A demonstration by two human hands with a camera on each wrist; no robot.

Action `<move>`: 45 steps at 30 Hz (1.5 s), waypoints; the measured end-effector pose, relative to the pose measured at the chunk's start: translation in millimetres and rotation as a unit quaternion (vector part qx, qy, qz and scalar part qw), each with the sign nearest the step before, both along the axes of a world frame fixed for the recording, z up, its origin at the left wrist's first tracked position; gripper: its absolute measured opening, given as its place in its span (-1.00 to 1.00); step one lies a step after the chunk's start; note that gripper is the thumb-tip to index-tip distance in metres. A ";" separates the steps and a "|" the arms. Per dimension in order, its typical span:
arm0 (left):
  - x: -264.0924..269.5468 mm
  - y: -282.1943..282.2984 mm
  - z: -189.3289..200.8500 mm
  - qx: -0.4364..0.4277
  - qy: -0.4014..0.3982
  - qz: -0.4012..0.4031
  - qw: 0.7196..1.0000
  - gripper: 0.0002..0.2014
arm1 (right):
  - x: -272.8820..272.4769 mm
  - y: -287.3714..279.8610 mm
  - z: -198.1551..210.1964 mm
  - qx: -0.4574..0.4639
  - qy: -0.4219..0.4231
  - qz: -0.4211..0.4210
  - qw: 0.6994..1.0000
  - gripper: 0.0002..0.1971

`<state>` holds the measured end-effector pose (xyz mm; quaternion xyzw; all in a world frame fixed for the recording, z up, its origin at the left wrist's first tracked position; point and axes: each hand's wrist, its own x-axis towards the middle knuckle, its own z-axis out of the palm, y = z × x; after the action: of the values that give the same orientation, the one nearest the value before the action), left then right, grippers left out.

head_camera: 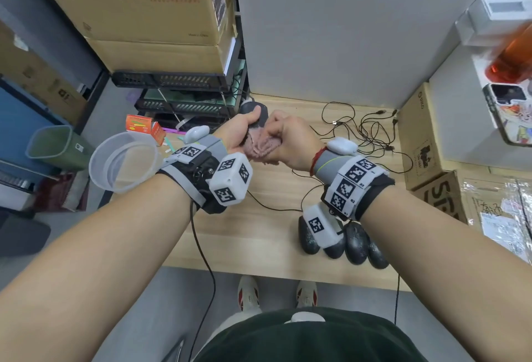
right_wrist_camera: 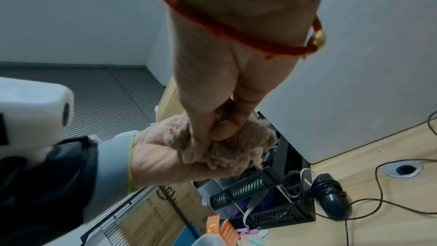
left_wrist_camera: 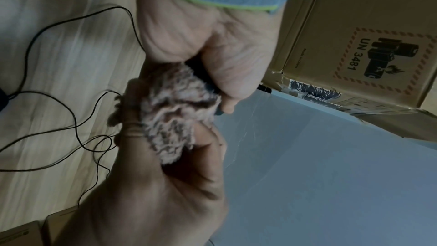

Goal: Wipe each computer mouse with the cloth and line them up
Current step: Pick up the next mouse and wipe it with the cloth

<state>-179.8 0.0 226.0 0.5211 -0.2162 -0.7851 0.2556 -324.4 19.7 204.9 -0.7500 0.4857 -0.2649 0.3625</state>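
Note:
My left hand [head_camera: 240, 134] [left_wrist_camera: 212, 44] [right_wrist_camera: 160, 160] grips a dark computer mouse [head_camera: 254, 127] [left_wrist_camera: 201, 74] above the wooden table [head_camera: 259, 232]. My right hand [head_camera: 288, 140] [left_wrist_camera: 153, 194] [right_wrist_camera: 212, 85] clutches a bunched pinkish cloth [head_camera: 262, 150] [left_wrist_camera: 170, 119] [right_wrist_camera: 236, 149] and presses it against that mouse, hiding most of it. Several dark mice [head_camera: 357, 243] lie side by side near the table's front right, partly behind my right wrist. Another dark mouse [head_camera: 250, 107] [right_wrist_camera: 331, 195], its cable wrapped round it, lies at the back left corner.
Thin black cables [head_camera: 365, 131] sprawl over the table's back right. A clear plastic tub [head_camera: 123, 160] stands at the left edge. Cardboard boxes [head_camera: 417, 137] line the right side, black trays [head_camera: 178, 79] the back left. A grey partition [head_camera: 331, 30] closes the back.

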 end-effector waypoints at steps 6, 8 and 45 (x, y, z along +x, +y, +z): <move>-1.7 5.1 3.4 -0.006 -0.026 0.002 1.000 -0.39 | -21.4 -16.4 1.7 0.039 -0.017 -0.106 0.993 -0.77; -5.9 5.4 1.6 -0.004 -0.023 0.038 0.999 -0.35 | -22.5 -21.5 1.8 0.002 -0.007 -0.171 0.985 -0.85; -11.8 8.2 13.5 -0.021 -0.019 0.030 0.999 -0.17 | 2.8 -5.0 19.5 -0.025 -0.075 -0.038 0.996 -0.91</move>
<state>-191.6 8.2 239.5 0.5364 -0.2218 -0.7624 0.2862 -321.6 14.7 224.4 -0.7178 0.4787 -0.3460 0.3688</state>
